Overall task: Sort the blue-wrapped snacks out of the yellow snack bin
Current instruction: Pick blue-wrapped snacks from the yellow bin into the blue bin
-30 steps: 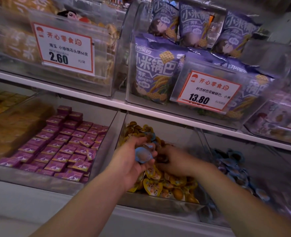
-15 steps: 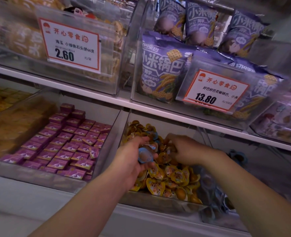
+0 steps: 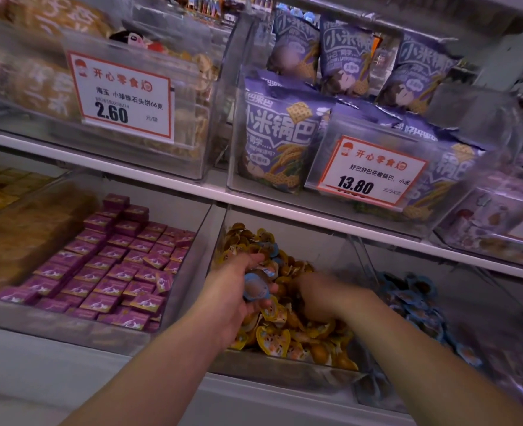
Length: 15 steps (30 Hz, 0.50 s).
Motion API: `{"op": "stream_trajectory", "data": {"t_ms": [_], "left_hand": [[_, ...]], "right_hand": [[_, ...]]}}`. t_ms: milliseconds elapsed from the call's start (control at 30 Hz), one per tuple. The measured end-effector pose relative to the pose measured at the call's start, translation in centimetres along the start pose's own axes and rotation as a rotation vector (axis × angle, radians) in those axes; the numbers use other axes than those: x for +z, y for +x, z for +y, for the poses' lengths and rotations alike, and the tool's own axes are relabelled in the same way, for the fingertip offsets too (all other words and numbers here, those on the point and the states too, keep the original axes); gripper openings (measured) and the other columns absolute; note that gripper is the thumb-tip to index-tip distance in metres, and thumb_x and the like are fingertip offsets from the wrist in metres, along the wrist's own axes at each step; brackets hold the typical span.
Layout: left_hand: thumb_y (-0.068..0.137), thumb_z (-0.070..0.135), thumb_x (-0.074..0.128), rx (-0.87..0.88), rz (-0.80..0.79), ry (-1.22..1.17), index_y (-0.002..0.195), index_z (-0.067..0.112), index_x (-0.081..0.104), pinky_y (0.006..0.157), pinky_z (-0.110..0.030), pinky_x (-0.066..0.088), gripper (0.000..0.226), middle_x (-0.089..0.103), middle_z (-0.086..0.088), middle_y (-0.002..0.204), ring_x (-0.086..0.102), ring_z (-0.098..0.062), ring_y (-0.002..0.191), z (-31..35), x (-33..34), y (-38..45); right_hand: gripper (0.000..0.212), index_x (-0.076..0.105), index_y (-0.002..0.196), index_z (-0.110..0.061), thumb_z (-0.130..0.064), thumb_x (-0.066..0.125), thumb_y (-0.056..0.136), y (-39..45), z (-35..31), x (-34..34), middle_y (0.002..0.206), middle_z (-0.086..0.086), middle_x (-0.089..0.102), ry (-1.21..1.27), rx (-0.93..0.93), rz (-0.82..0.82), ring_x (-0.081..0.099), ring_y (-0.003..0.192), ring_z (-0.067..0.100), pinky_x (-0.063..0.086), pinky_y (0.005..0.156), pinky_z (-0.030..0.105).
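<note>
A clear bin [image 3: 284, 368] on the lower shelf holds a heap of yellow-wrapped snacks [image 3: 287, 333], with a few blue-wrapped ones [image 3: 272, 249] mixed in near the back. My left hand [image 3: 232, 290] hovers over the bin's left side, shut on a small bunch of blue-wrapped snacks [image 3: 255, 287]. My right hand [image 3: 321, 296] is blurred and pressed palm-down into the middle of the yellow heap; its fingertips are hidden among the wrappers, so whether they hold one is unclear.
To the right is a clear bin of blue-wrapped snacks [image 3: 413, 299]. On the left is a bin of purple boxed snacks [image 3: 109, 269]. The upper shelf [image 3: 161, 187] carries purple bags [image 3: 278, 139] and two price tags [image 3: 125, 96].
My right hand has moved down from the back of the heap to its middle. My left hand keeps its blue snacks and has hardly moved. The view has shifted slightly.
</note>
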<state>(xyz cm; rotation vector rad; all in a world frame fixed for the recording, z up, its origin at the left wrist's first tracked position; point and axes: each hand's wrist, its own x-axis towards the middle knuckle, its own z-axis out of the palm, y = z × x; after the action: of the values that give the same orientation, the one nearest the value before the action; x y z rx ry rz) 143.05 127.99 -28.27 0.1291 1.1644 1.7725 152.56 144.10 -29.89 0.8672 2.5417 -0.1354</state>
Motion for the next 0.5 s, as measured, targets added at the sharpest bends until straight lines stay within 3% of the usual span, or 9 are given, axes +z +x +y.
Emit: {"op": "stream_trajectory", "data": {"t_ms": [100, 167, 233, 367, 433, 500], "left_hand": [[0.098, 0.018, 0.052, -0.003, -0.005, 0.003, 0.12, 0.008, 0.062, 0.046, -0.027, 0.05, 0.026, 0.068, -0.02, 0.107, 0.066, -0.026, 0.071, 0.1, -0.1, 0.1], [0.099, 0.018, 0.052, -0.002, -0.005, 0.007, 0.12, 0.008, 0.063, 0.045, -0.026, 0.05, 0.026, 0.068, -0.018, 0.101, 0.066, -0.025, 0.069, 0.1, -0.1, 0.1], [0.098, 0.018, 0.053, 0.002, 0.004, 0.004, 0.118, 0.009, 0.063, 0.043, -0.025, 0.05, 0.024, 0.068, -0.016, 0.097, 0.066, -0.024, 0.066, 0.0, -0.2, 0.2], [0.098, 0.016, 0.056, 0.058, 0.053, 0.029, 0.108, 0.014, 0.067, 0.043, -0.028, 0.051, 0.016, 0.07, -0.018, 0.098, 0.07, -0.029, 0.067, -0.3, -0.2, 0.9], [0.097, 0.016, 0.056, 0.084, 0.079, 0.046, 0.102, 0.016, 0.07, 0.043, -0.029, 0.051, 0.015, 0.07, -0.02, 0.1, 0.072, -0.032, 0.068, -0.6, -0.2, 1.3], [0.096, 0.017, 0.059, 0.09, 0.081, 0.054, 0.101, 0.016, 0.071, 0.045, -0.03, 0.051, 0.013, 0.069, -0.021, 0.104, 0.073, -0.034, 0.07, -0.9, -0.1, 1.4]], "right_hand": [[0.03, 0.063, 0.12, -0.027, -0.029, 0.06, 0.091, 0.1, 0.3, 0.4, 0.117, 0.001, 0.065, 0.079, -0.034, 0.136, 0.062, 0.106, 0.023, 0.053, 0.085, 0.033], [0.014, 0.066, 0.104, -0.026, -0.031, 0.061, 0.091, 0.1, 0.9, -0.2, 0.103, -0.001, 0.068, 0.21, -0.048, 0.251, 0.064, 0.098, 0.022, 0.049, 0.076, 0.028], [0.01, 0.068, 0.088, -0.021, -0.026, 0.061, 0.092, -0.1, 1.3, -1.3, 0.089, 0.0, 0.07, 0.5, 0.006, 0.359, 0.066, 0.084, 0.02, 0.047, 0.062, 0.024], [0.026, 0.074, 0.093, -0.007, -0.02, 0.053, 0.098, -1.4, 0.1, -2.0, 0.086, 0.013, 0.076, 1.473, 0.126, 0.41, 0.073, 0.066, 0.025, 0.047, 0.042, 0.024], [0.03, 0.069, 0.096, -0.002, -0.026, 0.052, 0.101, -2.0, -0.9, -1.8, 0.073, 0.014, 0.073, 1.742, 0.17, 0.348, 0.068, 0.051, 0.025, 0.04, 0.035, 0.023], [0.038, 0.066, 0.101, -0.004, -0.04, 0.054, 0.1, -2.4, -1.5, -1.0, 0.064, 0.011, 0.069, 1.799, 0.212, 0.296, 0.058, 0.042, 0.021, 0.034, 0.032, 0.022]]}}
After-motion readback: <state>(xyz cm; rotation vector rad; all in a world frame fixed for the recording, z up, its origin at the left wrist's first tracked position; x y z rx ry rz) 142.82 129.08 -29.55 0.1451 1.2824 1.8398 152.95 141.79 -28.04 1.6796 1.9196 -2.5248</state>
